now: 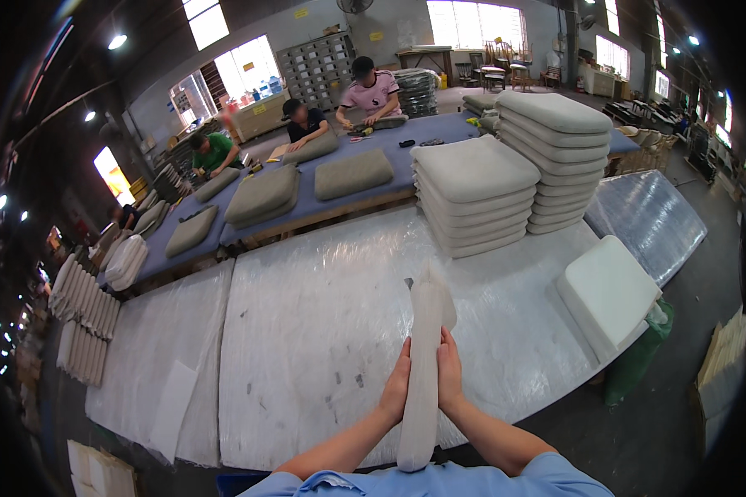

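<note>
1. Seat cushion [423,373], pale and stood on edge, is in the lower centre of the frame, over the film-covered white work surface [298,331]; whether it touches that surface I cannot tell.
2. Left hand [398,381] and right hand [449,369] press flat against its opposite faces, palms facing, fingers extended rather than curled; the gap between them is just the cushion's thickness.
3. Handling of this piece looks under way, as a judgement: it lies on neither the front stack [477,178] nor the rear stack [555,124], upper right. Whether those stacked cushions are finished or waiting, I cannot tell.
4. Grey-green cushions [352,174] lie on the blue table [307,182], upper centre, where co-workers bend over others.
5. Writing: yellow signs [377,36] hang on the back wall, top centre; the cushion shows no label.
</note>
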Demonstrator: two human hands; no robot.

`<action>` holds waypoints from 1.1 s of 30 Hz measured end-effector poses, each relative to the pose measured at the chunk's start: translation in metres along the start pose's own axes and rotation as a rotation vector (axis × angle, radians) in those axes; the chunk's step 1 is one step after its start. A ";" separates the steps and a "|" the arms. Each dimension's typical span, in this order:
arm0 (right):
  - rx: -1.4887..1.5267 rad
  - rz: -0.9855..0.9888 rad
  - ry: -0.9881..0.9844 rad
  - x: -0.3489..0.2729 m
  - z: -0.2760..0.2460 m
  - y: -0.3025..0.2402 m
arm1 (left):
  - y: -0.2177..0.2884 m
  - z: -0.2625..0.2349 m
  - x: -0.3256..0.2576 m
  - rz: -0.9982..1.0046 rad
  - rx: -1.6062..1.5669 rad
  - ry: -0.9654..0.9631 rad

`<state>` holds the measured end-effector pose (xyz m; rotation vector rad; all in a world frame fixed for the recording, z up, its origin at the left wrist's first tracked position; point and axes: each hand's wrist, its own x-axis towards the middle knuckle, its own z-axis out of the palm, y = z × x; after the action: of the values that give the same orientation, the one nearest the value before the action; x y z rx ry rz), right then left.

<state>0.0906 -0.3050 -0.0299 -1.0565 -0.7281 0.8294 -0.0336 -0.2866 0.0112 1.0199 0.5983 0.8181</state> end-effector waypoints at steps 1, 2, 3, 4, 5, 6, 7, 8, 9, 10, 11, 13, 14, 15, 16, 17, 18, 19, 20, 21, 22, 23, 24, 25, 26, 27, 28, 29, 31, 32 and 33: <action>-0.041 -0.041 -0.018 -0.001 -0.001 -0.001 | -0.002 0.001 -0.001 0.020 0.005 -0.001; -0.043 -0.045 -0.019 -0.001 -0.003 0.000 | -0.004 0.000 -0.001 0.029 0.017 0.003; -0.046 -0.049 -0.020 -0.001 -0.005 0.001 | -0.006 -0.001 0.000 0.037 0.029 0.007; -0.048 -0.051 -0.021 0.000 -0.007 0.002 | -0.008 -0.002 0.001 0.045 0.041 0.012; -0.037 -0.023 -0.015 0.001 -0.006 0.002 | -0.012 -0.007 0.004 0.066 0.083 0.010; -0.025 0.006 -0.009 0.004 -0.007 0.003 | -0.015 -0.013 0.008 0.087 0.125 0.009; -0.013 0.037 -0.005 0.007 -0.008 0.004 | -0.019 -0.019 0.013 0.106 0.168 0.009; -0.081 0.033 0.013 0.016 -0.014 0.007 | -0.022 -0.022 0.022 0.126 0.215 0.004; -0.150 0.026 0.035 0.030 -0.023 0.013 | -0.022 -0.024 0.034 0.146 0.260 -0.007; -0.219 0.021 0.057 0.043 -0.029 0.021 | -0.023 -0.026 0.047 0.166 0.305 -0.017; -0.283 -0.023 0.067 0.058 -0.028 0.025 | -0.021 -0.032 0.061 0.157 0.382 -0.012; -0.426 -0.125 0.112 0.099 -0.035 0.019 | -0.010 -0.035 0.100 0.145 0.524 -0.037; -0.394 -0.141 0.086 0.122 -0.028 0.017 | -0.007 -0.051 0.126 0.154 0.574 -0.044; -0.386 -0.181 0.094 0.148 -0.038 0.012 | -0.004 -0.049 0.156 0.176 0.607 -0.093; -0.385 -0.200 0.105 0.166 -0.051 0.008 | 0.007 -0.036 0.174 0.089 0.510 -0.131; -0.320 -0.027 0.007 0.177 -0.055 0.001 | 0.022 -0.030 0.189 -0.012 0.426 -0.139; -0.243 0.150 -0.101 0.185 -0.054 -0.009 | 0.035 -0.030 0.200 -0.115 0.347 -0.132; -0.157 0.318 -0.222 0.188 -0.047 -0.016 | 0.045 -0.039 0.209 -0.163 0.341 -0.198; -0.167 0.327 -0.248 0.188 -0.039 -0.021 | 0.056 -0.050 0.218 -0.201 0.336 -0.264; -0.185 0.333 -0.257 0.189 -0.038 -0.026 | 0.064 -0.053 0.227 -0.243 0.325 -0.347; -0.202 0.339 -0.267 0.191 -0.037 -0.031 | 0.069 -0.056 0.231 -0.222 0.340 -0.347; -0.180 0.308 -0.289 0.193 -0.047 -0.032 | 0.072 -0.051 0.238 -0.208 0.372 -0.423; -0.158 0.276 -0.314 0.195 -0.057 -0.033 | 0.076 -0.047 0.243 -0.191 0.405 -0.496; -0.136 0.244 -0.341 0.197 -0.065 -0.034 | 0.081 -0.044 0.248 -0.172 0.437 -0.566; -0.141 0.242 -0.350 0.195 -0.064 -0.036 | 0.083 -0.049 0.249 -0.202 0.460 -0.544; -0.146 0.240 -0.361 0.194 -0.063 -0.038 | 0.086 -0.054 0.250 -0.230 0.483 -0.521; -0.150 0.237 -0.372 0.193 -0.061 -0.039 | 0.086 -0.059 0.248 -0.258 0.507 -0.497; -0.160 0.208 -0.361 0.193 -0.061 -0.040 | 0.086 -0.059 0.248 -0.258 0.493 -0.498; -0.180 0.147 -0.341 0.189 -0.060 -0.039 | 0.084 -0.059 0.246 -0.255 0.466 -0.500; -0.190 0.080 -0.315 0.187 -0.059 -0.040 | 0.081 -0.058 0.243 -0.243 0.418 -0.470; -0.200 0.012 -0.288 0.182 -0.057 -0.039 | 0.078 -0.057 0.239 -0.230 0.370 -0.441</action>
<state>0.2382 -0.1840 0.0095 -1.1315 -1.0662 0.9445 0.0348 -0.0398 0.0433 1.3896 0.4815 0.2648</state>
